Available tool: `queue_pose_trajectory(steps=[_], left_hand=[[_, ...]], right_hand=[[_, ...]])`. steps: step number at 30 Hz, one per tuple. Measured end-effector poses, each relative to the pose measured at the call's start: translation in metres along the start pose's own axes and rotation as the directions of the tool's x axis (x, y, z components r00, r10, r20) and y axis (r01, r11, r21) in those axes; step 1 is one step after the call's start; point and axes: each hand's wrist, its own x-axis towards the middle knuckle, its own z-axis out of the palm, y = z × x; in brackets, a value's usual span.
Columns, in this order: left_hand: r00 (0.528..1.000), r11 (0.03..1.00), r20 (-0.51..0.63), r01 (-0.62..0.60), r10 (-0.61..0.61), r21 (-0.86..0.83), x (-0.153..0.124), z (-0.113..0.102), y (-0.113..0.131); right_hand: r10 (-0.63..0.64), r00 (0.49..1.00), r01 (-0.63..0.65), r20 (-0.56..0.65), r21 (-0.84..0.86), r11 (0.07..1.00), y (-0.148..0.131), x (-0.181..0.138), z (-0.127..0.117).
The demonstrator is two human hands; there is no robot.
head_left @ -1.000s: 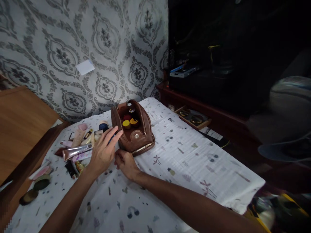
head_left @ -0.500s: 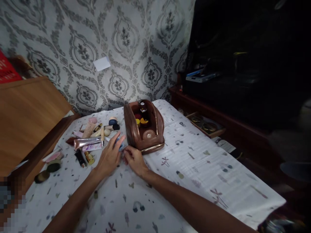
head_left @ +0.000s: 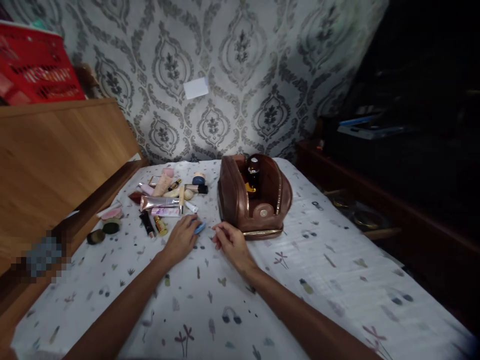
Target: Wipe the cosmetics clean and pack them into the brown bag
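Note:
My left hand (head_left: 182, 237) is low over the printed sheet, its closed fingers at a small light-blue item (head_left: 199, 228) whose kind I cannot make out. My right hand (head_left: 233, 246) is just in front of the bag, fingers curled together in a pinch. Whatever may be between those fingertips is too small to see. A brown zip-up toiletry bag (head_left: 258, 220) stands gaping open behind my right hand. Inside it are a dark bottle (head_left: 254, 172) with a shiny collar and something yellow (head_left: 250, 188).
Left of the bag lie several cosmetics: a rose-pink tube (head_left: 159, 202), a black tube (head_left: 147, 224), a gold bottle (head_left: 160, 226) and a blue-based jar (head_left: 198, 179). Two dark-headed brushes (head_left: 111, 227) lie farther left. A wooden headboard (head_left: 67, 150) borders the left; an open drawer (head_left: 369, 227) is at right.
The view has swung left, so everything sits farther right. My hands have drawn apart; my left hand has lowered to the sheet with the blue item at its fingers.

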Motion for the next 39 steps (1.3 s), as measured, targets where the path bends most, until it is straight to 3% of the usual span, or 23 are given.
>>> queue_pose_trajectory(steps=[17, 39], left_hand=[[0.997, 0.999, 0.067, 0.036, -0.033, -0.031, -0.0010, -0.0041, -0.0004], [0.997, 0.997, 0.055, 0.051, -0.048, -0.050, -0.0019, -0.0042, -0.0010]], right_hand=[[0.048, 0.998, -0.046, 0.039, -0.052, 0.998, -0.0046, -0.0026, -0.0013], [0.059, 0.998, -0.058, 0.023, -0.035, 0.998, -0.0063, -0.0026, -0.0006]])
